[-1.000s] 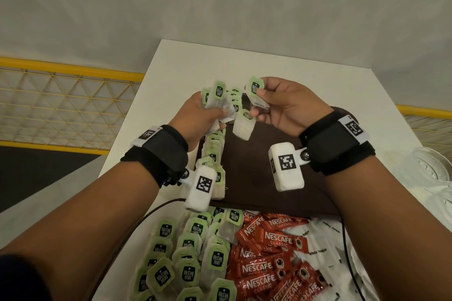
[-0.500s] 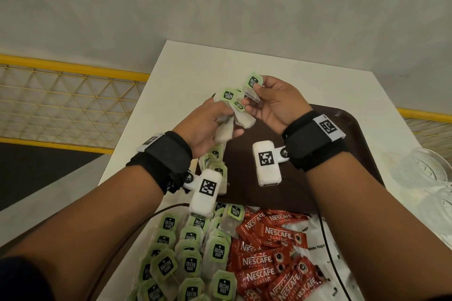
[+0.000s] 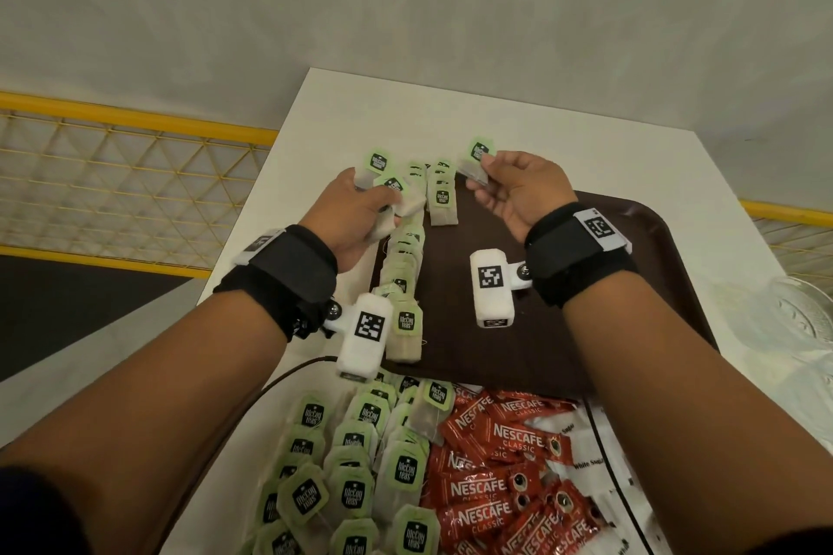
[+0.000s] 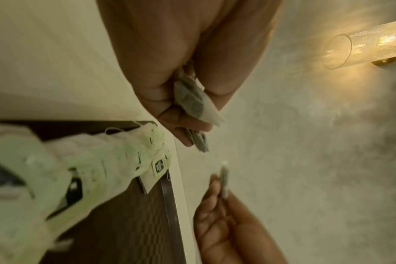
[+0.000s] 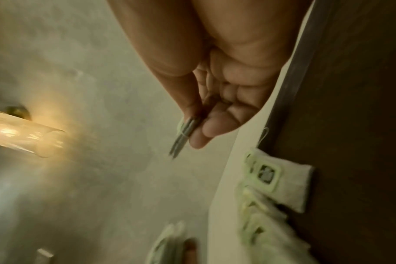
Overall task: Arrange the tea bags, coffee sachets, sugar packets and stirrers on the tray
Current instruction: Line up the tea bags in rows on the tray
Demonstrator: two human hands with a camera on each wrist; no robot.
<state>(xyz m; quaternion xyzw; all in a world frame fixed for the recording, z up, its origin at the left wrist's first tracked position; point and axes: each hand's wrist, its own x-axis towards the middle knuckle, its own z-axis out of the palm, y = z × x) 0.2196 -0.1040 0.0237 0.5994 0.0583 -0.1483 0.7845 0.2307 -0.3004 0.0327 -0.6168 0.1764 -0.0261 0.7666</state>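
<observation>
Nearest you, at the table's near edge, the loose green-tagged McCoy tea bags (image 3: 356, 478) lay heaped on the left, with the red Nescafé Classic sachets (image 3: 496, 491) just beside them on the right and the white sugar packets (image 3: 590, 460) further right, partly under your right forearm. Beyond that pile sat the dark brown tray (image 3: 532, 356), its near edge touching the heap. Along the tray's left edge you had a row of overlapping tea bags (image 3: 405, 284) running from the near-left corner toward the far-left corner, and a second short row (image 3: 441, 198) began at the far edge just beside it. Your left hand (image 3: 356, 216) hovered over the far-left corner, fingers curled around a small bunch of tea bags (image 4: 192, 101). Your right hand (image 3: 518, 189) was held above the tray's far edge, thumb and fingers pinching a single tea bag (image 3: 478, 160) by its upper part. A patterned glass dish (image 3: 793, 320) stood off the tray's right edge.
</observation>
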